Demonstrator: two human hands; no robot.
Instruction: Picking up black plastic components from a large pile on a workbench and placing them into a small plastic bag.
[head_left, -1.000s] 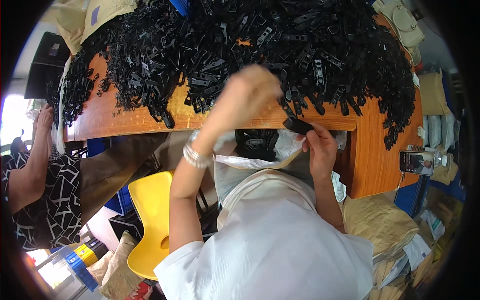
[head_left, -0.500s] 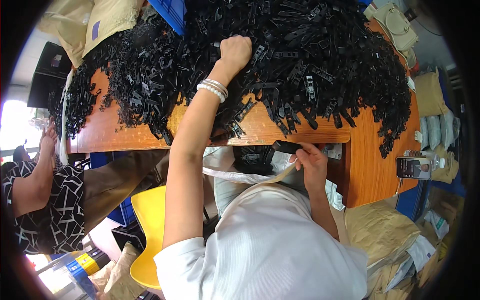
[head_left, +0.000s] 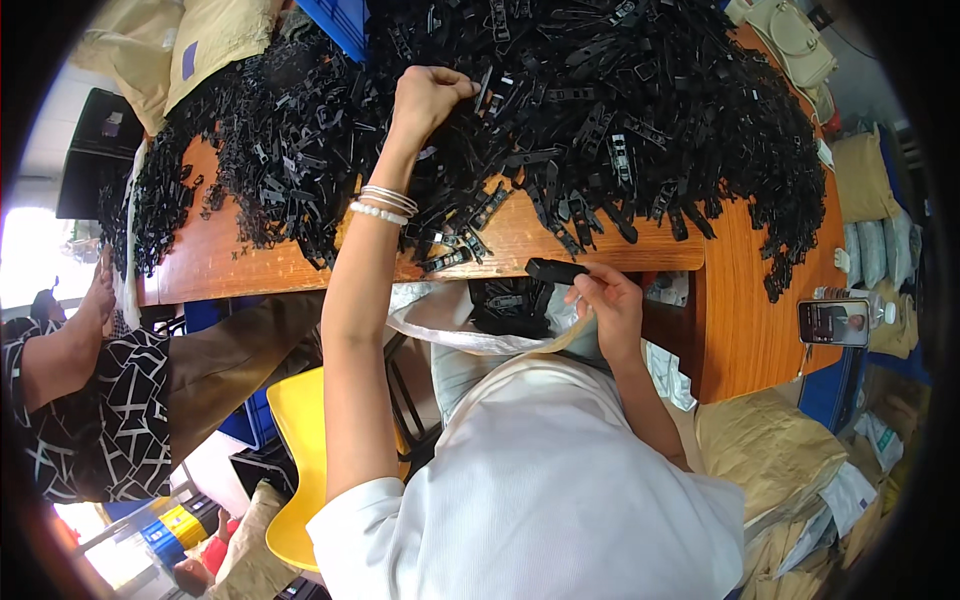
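A large heap of black plastic parts (head_left: 600, 100) covers most of the wooden table (head_left: 640, 252). My left hand (head_left: 430, 97), with white bracelets at its wrist, reaches over the heap. Its thumb and fingers are pinched on a slim dark plastic part (head_left: 484, 90). Close to my lap, just off the table's near edge, my right hand (head_left: 612, 303) grips a longish black plastic part (head_left: 555, 271) by one end. Below that part, an open white bag (head_left: 415, 318) lies across my lap with more black parts (head_left: 505, 308) inside.
A blue crate (head_left: 335, 22) and brown sacks (head_left: 225, 45) stand at the far left. A phone (head_left: 834, 323) is propped at the right. Beside me are a yellow chair (head_left: 300, 450) and paper sacks (head_left: 765, 450). Another person (head_left: 110, 400) sits at the left.
My left hand has shifted left and lifted from a fist on the heap, now showing a slim part at its fingertips. My right hand has moved slightly left with its black part.
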